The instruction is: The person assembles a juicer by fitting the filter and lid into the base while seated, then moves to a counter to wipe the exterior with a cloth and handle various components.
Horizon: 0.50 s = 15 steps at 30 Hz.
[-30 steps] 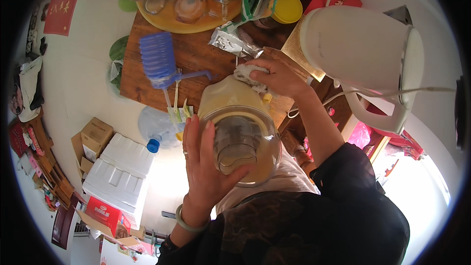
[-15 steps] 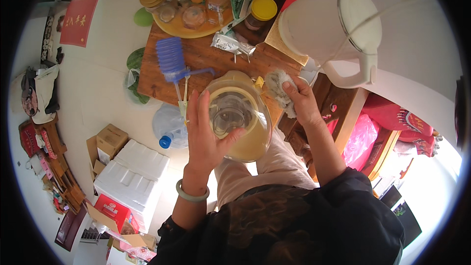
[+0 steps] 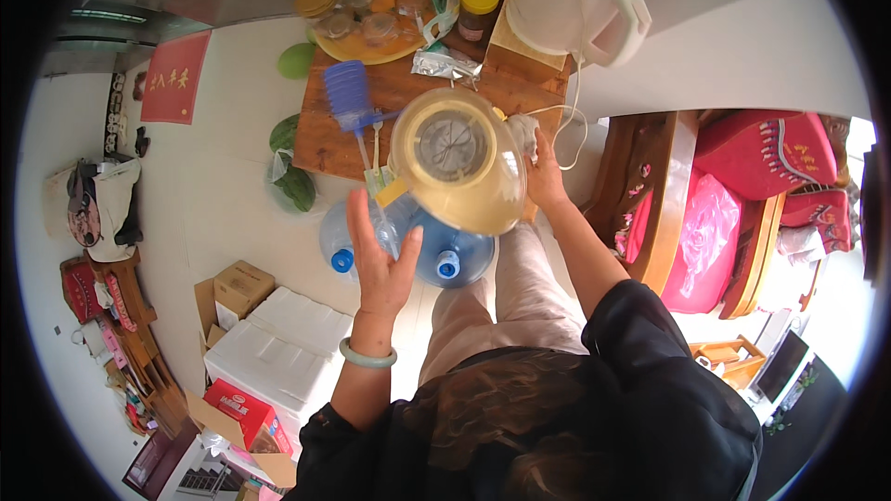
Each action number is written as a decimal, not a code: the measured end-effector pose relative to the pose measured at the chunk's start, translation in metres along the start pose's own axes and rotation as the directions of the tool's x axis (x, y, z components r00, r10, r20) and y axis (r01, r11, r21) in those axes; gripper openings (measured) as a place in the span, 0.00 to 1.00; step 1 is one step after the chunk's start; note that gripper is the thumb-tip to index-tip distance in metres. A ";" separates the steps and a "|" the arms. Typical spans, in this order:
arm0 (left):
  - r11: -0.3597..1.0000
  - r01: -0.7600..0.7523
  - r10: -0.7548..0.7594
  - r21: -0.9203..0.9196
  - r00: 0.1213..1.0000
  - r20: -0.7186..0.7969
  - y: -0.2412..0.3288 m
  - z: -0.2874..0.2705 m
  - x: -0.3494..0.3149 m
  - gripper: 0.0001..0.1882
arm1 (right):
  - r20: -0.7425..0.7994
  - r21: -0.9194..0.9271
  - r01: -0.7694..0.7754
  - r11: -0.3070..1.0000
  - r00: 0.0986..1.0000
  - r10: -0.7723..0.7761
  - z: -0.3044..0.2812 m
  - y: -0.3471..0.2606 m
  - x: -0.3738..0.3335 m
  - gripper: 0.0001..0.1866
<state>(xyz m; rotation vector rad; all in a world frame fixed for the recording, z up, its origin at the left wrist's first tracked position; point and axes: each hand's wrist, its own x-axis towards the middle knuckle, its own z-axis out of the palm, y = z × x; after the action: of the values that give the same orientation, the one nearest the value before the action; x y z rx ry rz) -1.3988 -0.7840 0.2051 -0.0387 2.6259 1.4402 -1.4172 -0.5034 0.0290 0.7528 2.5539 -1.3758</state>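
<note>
A round, yellowish see-through container (image 3: 497,199) with a cream ring round its mouth (image 3: 411,134) is tilted in front of me at the table's near edge. Yellow tabs stick out on two sides. My right hand (image 3: 548,176) is closed on a pale grey cloth (image 3: 524,136) against the container's right side; whether it also grips the container is hidden. Apart from the container, below its left tab, my left hand (image 3: 383,269) is open, thumb and fingers spread, with nothing in it. A bangle circles my left wrist.
The wooden table (image 3: 327,144) bears a blue fly swatter (image 3: 345,93), a foil packet (image 3: 445,65), a tray of jars (image 3: 371,51) and a white kettle (image 3: 571,5). Large water bottles (image 3: 478,255) stand below. White boxes (image 3: 278,343) are left, a red-cushioned seat (image 3: 691,269) right.
My left hand has come away from the container and moved down towards me. The container's mouth now faces me more squarely, and the cloth is closer against its side. The whole view has shifted.
</note>
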 end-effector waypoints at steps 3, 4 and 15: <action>0.992 0.057 -0.062 0.110 0.997 0.041 -0.029 -0.030 -0.058 0.42 | 0.044 -0.050 -0.075 0.996 0.996 0.077 -0.015 -0.018 -0.023 0.31; 0.991 0.098 -0.103 0.093 0.993 0.050 -0.043 -0.037 -0.076 0.41 | -0.088 -0.145 -0.020 0.989 0.996 0.007 -0.018 -0.006 -0.032 0.26; 0.413 0.847 -0.753 -0.335 0.524 0.398 -0.172 -0.080 -0.221 0.27 | 0.365 0.663 -0.551 0.507 0.829 0.423 -0.035 0.045 -0.199 0.19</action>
<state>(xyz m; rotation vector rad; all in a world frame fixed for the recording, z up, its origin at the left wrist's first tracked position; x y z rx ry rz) -1.1739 -0.9542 0.1343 -1.0360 1.5301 1.5108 -1.2192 -0.5256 0.0854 1.2882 1.3497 -2.1278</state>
